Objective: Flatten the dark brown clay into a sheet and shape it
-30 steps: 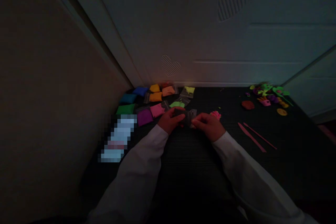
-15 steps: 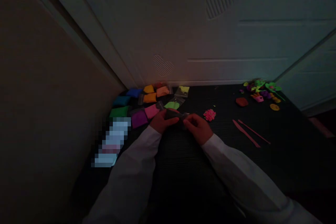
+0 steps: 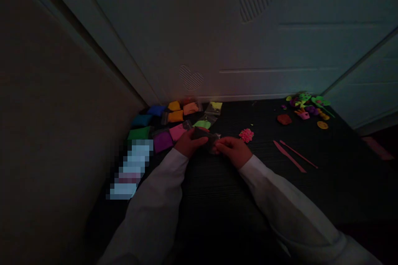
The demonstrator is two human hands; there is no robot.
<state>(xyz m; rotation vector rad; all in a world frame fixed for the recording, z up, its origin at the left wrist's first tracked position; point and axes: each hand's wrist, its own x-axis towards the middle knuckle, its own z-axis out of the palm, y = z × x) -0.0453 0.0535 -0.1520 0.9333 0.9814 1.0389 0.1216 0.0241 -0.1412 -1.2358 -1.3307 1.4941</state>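
Observation:
Between my hands is a small plastic bag with dark grey or black contents; its end toward the right is clear and crinkled. My left hand is closed on the bag's left part, thumb lying along the top. The fingers of my right hand pinch the clear end. Right of that hand, a pink clustered flower-like piece lies on the dark table. Just behind the left hand are bags of pink clay and light green clay.
More bagged clay stands back left: purple, green, blue, orange. A lit, blurred phone-like screen lies at left. To the right are pink modelling tools, a reddish-brown lump and colourful clay figures.
The view has shifted slightly. My right fingers have moved a little down along the clear end of the bag, and more of that end shows. My left hand keeps its hold.

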